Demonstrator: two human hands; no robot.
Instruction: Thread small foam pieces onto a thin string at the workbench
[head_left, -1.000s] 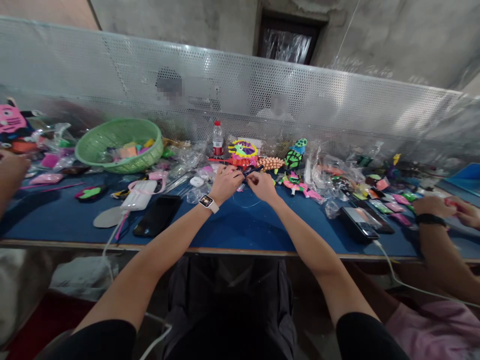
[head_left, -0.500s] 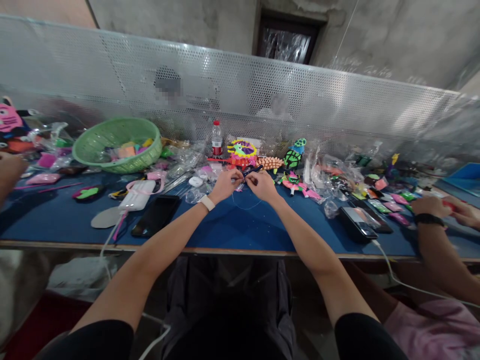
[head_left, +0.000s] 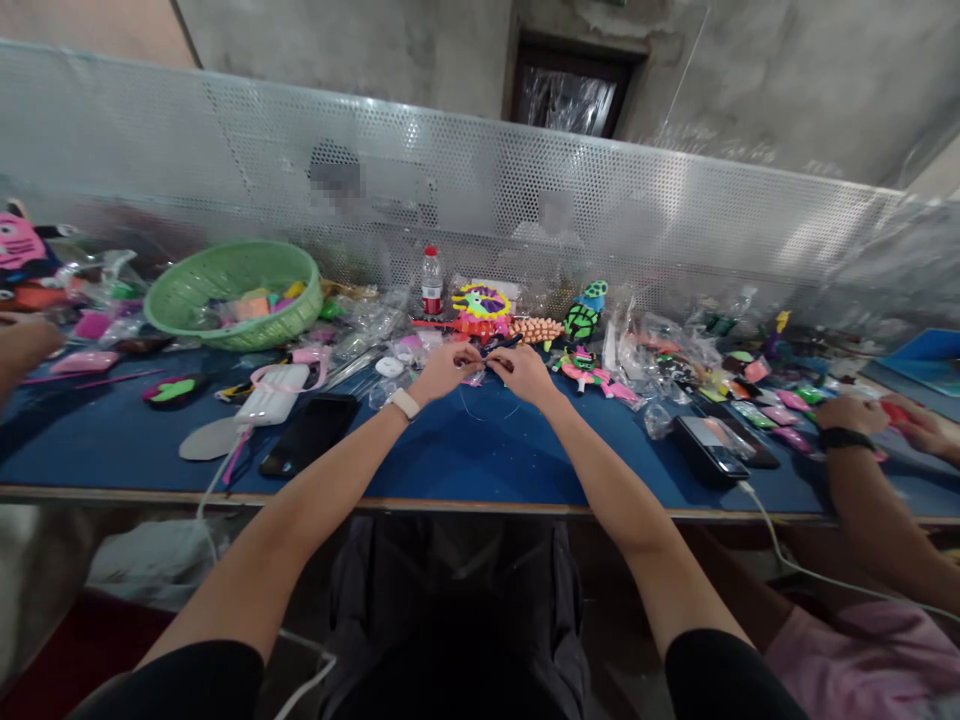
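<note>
Left hand [head_left: 451, 368] and right hand [head_left: 523, 370] near mid-surface [head_left: 487, 465], fingertips close together. Thumb and fingers of each are drawn into a pinch; what's between them is too small to tell. Fine thread [head_left: 468, 409] loops down just below the left hand, over the blue. Dark piece [head_left: 508, 341] sits right behind the fingertips, partly hidden; can't tell if touched. Pale watch [head_left: 405, 404] on left wrist.

Directly behind: spiky toy [head_left: 481, 301], yellow and purple, and bumpy toy [head_left: 537, 329], orange. Green-black turtle [head_left: 582, 321] behind right hand, pink toy [head_left: 586, 371] nearer in. Bottle [head_left: 432, 285], red cap, upright behind left hand.

Left side: green basket [head_left: 201, 272] with colored pieces in it, white power bank [head_left: 274, 394] with cable plugged in, black phone [head_left: 310, 434] lying flat. Right side: dark device [head_left: 709, 447], cabled, near the front edge. Perforated panel [head_left: 637, 195] across the back.

Co-worker's hand [head_left: 851, 412], banded wrist, at right; another person's hand [head_left: 28, 342] at left edge.
</note>
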